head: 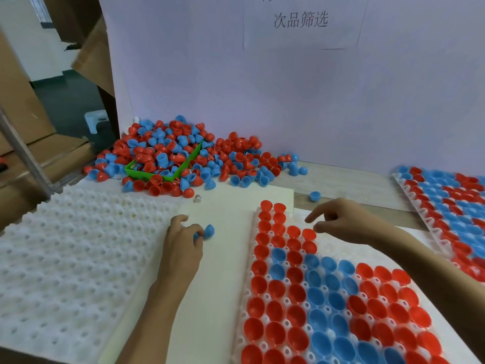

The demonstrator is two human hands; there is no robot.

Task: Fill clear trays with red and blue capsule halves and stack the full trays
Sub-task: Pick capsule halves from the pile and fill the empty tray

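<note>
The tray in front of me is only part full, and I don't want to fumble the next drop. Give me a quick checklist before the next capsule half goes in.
1. Half in hand: ok. The left hand pinches a blue capsule half.
2. Free pockets: ok. The tray being filled has bare pockets at its far right part.
3. Right hand out of the way: not ok. It hovers over those pockets, near a red half; whether it touches it, cannot tell.
4. Supply: ok. The loose pile holds many red and blue halves.
5. Spare trays: ok. The empty tray stack lies to the left.
6. Placed halves seated: cannot tell.
</note>
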